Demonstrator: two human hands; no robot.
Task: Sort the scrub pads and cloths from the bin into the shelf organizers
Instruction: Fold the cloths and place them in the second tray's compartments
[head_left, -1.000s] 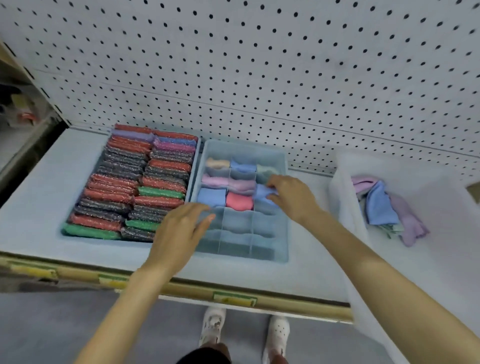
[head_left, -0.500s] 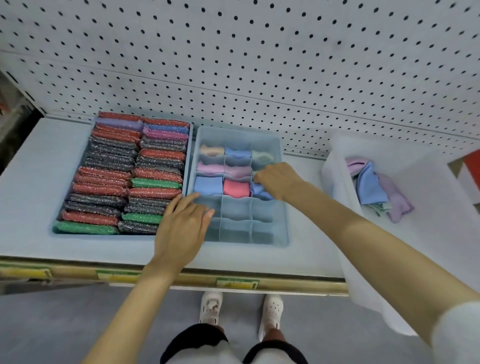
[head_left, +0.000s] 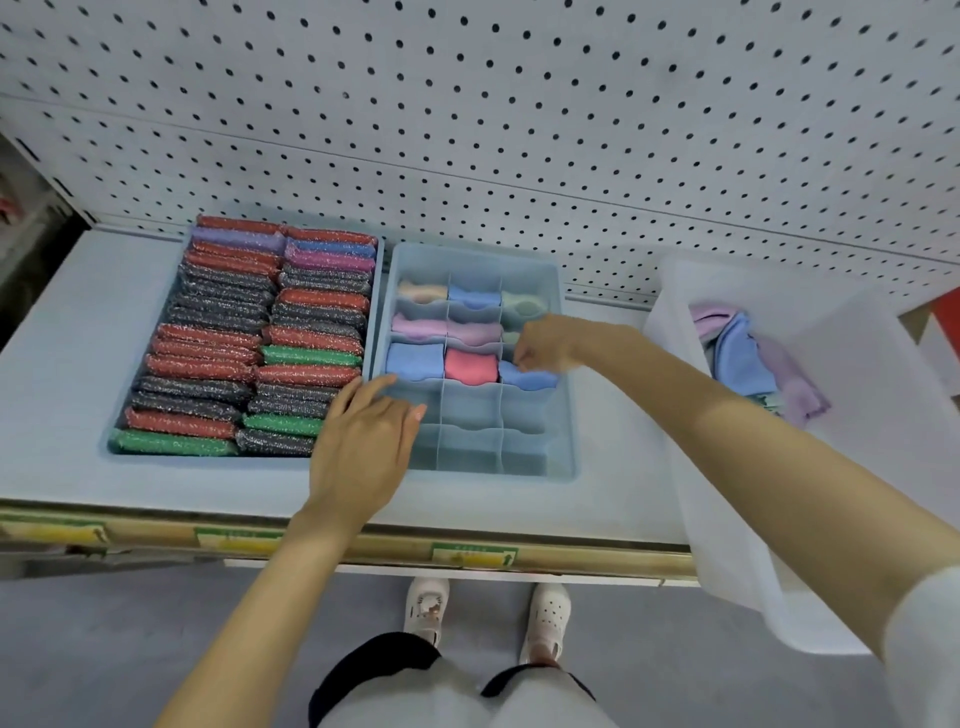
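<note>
A blue divided organizer (head_left: 563, 415) on the shelf holds rolled cloths in its back three rows; its two front rows hold nothing. My right hand (head_left: 545, 345) hovers with curled fingers just above a blue cloth (head_left: 530, 378) lying in the right cell of the third row; whether the fingertips pinch it is unclear. My left hand (head_left: 366, 441) rests with straight fingers on the organizer's front left corner. To the left, a blue tray (head_left: 117, 434) is packed with glittery scrub pads (head_left: 208, 364). The white bin (head_left: 727, 519) on the right holds several loose cloths (head_left: 753, 358).
A white pegboard wall (head_left: 519, 130) rises behind the shelf. The shelf's front edge (head_left: 363, 545) carries yellow and green labels. Below it are grey floor and my white shoes (head_left: 545, 618).
My right hand has lifted slightly off the blue cloth, which now shows in its cell. My left hand stays on the organizer's corner. The camera tilted down a little.
</note>
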